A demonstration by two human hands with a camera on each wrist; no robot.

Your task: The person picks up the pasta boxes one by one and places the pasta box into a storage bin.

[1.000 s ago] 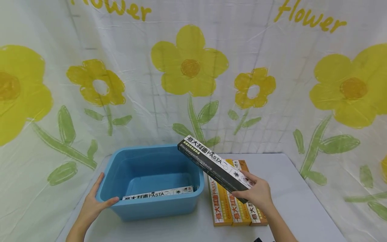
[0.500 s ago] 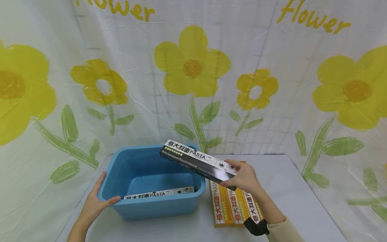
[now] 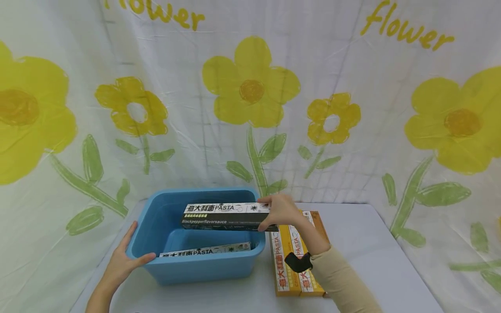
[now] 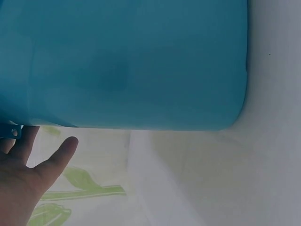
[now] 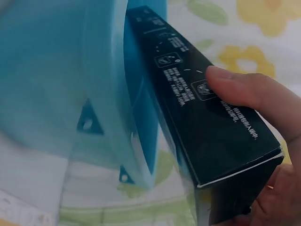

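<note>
Over the blue plastic tub [image 3: 201,269], my right hand [image 3: 279,212] grips one end of a black-and-white pasta box [image 3: 219,217] labelled black pepper flavour sauce. The box lies almost level, its free end above the tub's interior. In the right wrist view the thumb [image 5: 235,87] presses its dark face beside the tub's rim [image 5: 106,94]. Another pasta box [image 3: 207,250] lies inside the tub along the front wall, partly hidden by the rim. My left hand [image 3: 121,263] rests at the tub's left front corner, fingers and thumb spread straight; in the left wrist view the tub wall fills the upper part.
Right of the tub, yellow-orange pasta boxes [image 3: 282,269] lie side by side on the white table [image 3: 360,243], partly covered by the right forearm [image 3: 340,278]. A white curtain [image 3: 188,152] with yellow flowers hangs behind.
My right hand has carried the black pepper pasta box leftward from above the yellow boxes to over the tub, turning it from slanted to nearly level. The left hand stays at the tub's corner.
</note>
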